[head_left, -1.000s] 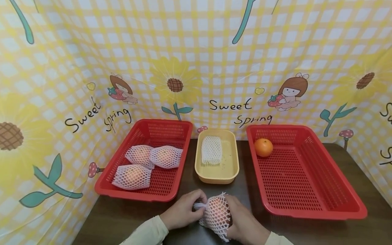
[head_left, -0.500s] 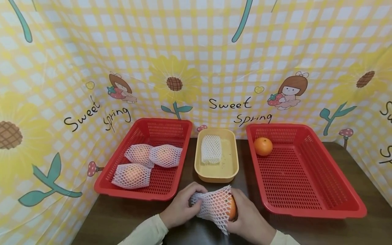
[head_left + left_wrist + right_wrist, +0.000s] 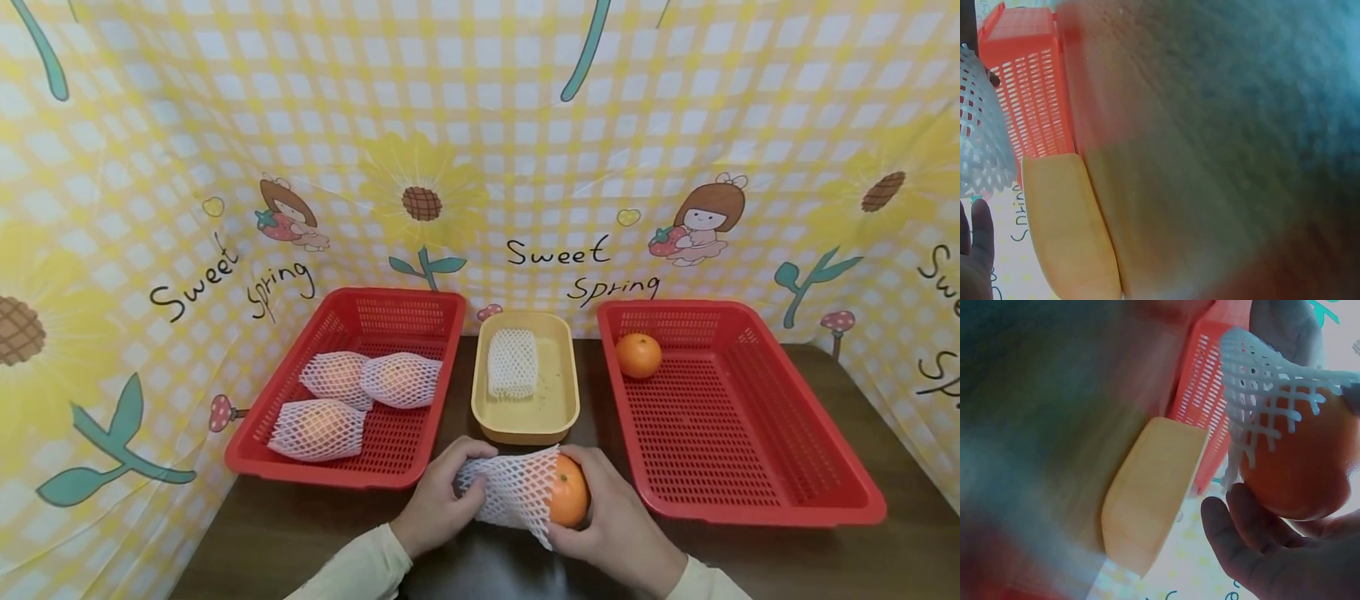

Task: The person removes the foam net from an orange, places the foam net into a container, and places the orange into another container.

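On my head feed, the left hand (image 3: 442, 500) grips the left end of a white foam mesh sleeve (image 3: 506, 492); the right hand (image 3: 618, 529) grasps a round, glossy orange fruit (image 3: 573, 492), its left side under the sleeve's edge, its right side bare. Both at near middle, over the dark brown table (image 3: 240, 542). Far middle: pale yellow rectangular plastic tray (image 3: 562, 412) holding a flat white mesh piece (image 3: 512, 362). Left, red slotted plastic basket (image 3: 322, 475), three mesh-wrapped fruits (image 3: 401, 379) inside; right, matching red basket (image 3: 720, 450), one bare orange fruit (image 3: 639, 356) at its far left. Left wrist: sleeve at the frame's left, fingers just below; I can't tell contact here. Right wrist: fingers under the fruit, mesh strands over it.
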The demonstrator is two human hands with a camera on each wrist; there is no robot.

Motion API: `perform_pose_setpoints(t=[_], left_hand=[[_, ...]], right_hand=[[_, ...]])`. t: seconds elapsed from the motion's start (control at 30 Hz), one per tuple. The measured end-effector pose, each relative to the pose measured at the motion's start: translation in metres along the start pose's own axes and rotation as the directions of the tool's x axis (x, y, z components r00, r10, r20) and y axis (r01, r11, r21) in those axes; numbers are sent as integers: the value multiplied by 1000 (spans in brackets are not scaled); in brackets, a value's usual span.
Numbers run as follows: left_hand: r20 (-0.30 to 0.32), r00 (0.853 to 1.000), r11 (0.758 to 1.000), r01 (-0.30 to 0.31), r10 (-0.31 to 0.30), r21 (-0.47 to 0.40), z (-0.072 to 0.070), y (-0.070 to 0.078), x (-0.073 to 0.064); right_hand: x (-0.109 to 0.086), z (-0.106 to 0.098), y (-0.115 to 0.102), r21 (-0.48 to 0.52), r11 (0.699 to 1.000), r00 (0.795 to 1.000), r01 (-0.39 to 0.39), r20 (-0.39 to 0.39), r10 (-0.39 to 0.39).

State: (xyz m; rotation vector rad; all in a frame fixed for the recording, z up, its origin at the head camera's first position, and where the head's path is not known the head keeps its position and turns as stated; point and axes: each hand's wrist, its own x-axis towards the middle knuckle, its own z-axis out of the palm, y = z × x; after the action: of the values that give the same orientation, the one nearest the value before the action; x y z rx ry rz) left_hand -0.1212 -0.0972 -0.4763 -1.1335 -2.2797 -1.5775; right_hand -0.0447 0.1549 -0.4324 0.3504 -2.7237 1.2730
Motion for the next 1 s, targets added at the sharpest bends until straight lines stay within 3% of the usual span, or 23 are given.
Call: perform_pose_setpoints(t=[0.4, 0.7, 1.0], left_hand=[[-14, 995, 995, 102, -102, -13, -2, 3, 1], [-21, 994, 994, 105, -105, -16, -1, 1, -4], [26, 990, 990, 138, -138, -13, 0, 3, -3]], right_hand=[[4, -20, -7, -10, 1000, 999, 21, -41, -21], [9, -46, -9, -76, 997, 995, 34, -92, -41], [16, -79, -11, -144, 989, 990, 20, -134, -39]])
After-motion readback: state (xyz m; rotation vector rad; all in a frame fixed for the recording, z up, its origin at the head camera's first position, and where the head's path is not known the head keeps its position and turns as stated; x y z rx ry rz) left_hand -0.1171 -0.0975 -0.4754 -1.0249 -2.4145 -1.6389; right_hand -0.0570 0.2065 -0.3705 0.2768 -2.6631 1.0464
